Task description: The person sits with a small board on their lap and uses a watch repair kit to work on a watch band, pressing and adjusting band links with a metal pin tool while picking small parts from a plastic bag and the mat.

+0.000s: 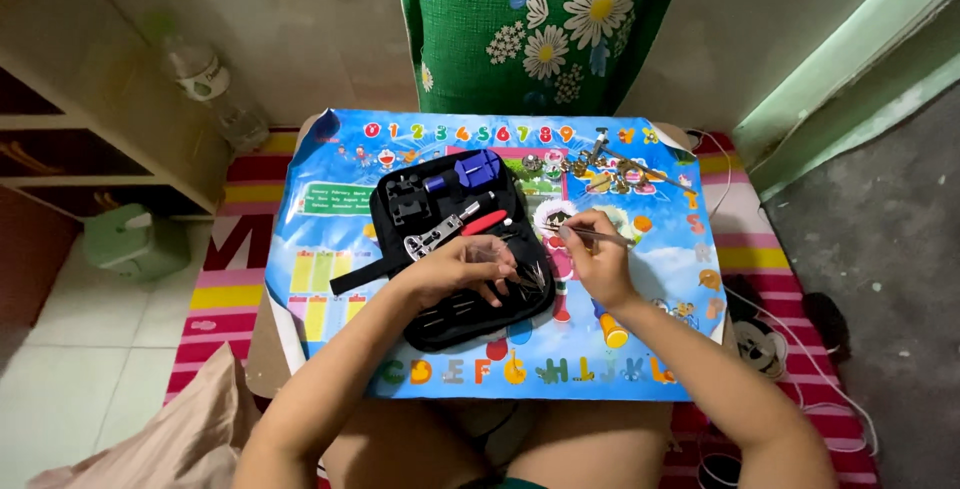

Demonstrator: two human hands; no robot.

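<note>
Tweezers (600, 237), thin and metal, sit pinched in the right hand (598, 264), tips pointing right, above the colourful alphabet poster (640, 349) covering the small table. Just left, the left hand (468, 267) curls its fingers around something small over the open black tool case (450, 249); what it grips is too small to tell. Farther in the case lie a red-handled tool (485, 221) and a blue tool (470, 169). Beyond, near the poster's far edge, small metal parts (600, 171) are scattered. Farthest, a green floral cloth (540, 29) hangs.
</note>
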